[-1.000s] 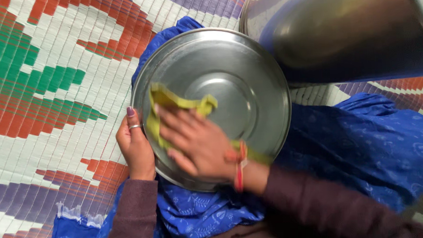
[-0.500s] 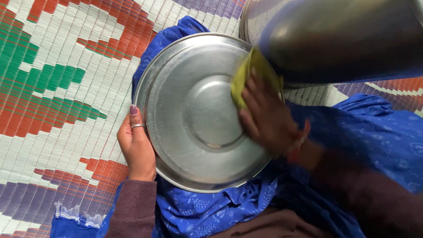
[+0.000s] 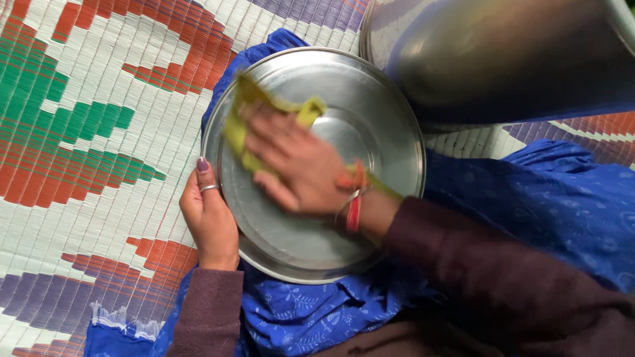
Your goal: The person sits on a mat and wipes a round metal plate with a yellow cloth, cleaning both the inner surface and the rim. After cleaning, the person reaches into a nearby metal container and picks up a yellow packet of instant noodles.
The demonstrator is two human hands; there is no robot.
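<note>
A round steel lid rests tilted on my lap, on blue printed cloth. My left hand grips its left rim, thumb on top, a ring on one finger. My right hand presses a yellow-green cloth flat against the lid's upper left face. Red and orange bangles circle my right wrist. Part of the cloth is hidden under my palm.
A large steel pot stands at the top right, close to the lid's rim. A woven mat with green, red and purple patterns covers the floor to the left. My dark sleeves fill the bottom of the view.
My right hand has swept the cloth from the lid's right edge by the pot back across to its upper left. My left hand has kept its grip on the rim.
</note>
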